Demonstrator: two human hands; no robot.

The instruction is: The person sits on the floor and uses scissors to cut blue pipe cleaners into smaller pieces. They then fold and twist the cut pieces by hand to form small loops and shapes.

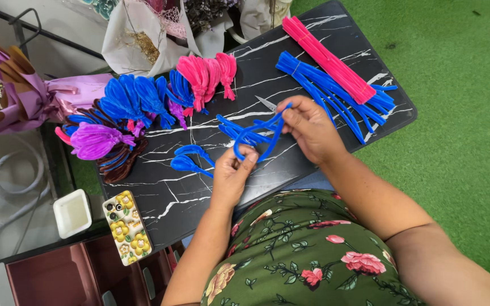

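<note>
A blue wire (256,133), fuzzy and bent into loops, is held above the middle of the bench (199,198) by both hands. The left hand (231,175) pinches the lower loop; its fingers (249,160) are closed on the wire. The right hand (310,127) grips the upper end, with its fingers (288,113) also closed around the wire.

Just under the hands, some more bent blue pieces lie on the black marble-pattern top. Two finished blue petals (188,158) lie to the left of them. Scissors (266,103) show partly behind the right hand.

To the right there is a bundle of straight blue stems (336,96), and a bundle of pink stems (324,56) lies across it. At the far left edge are piles of shaped petals: blue ones (137,99), pink ones (205,73) and a purple one (94,140).

A phone (127,226) in a yellow flower case lies at the near left corner of the bench. A white box (72,212) stands just beside it, off the bench.
</note>
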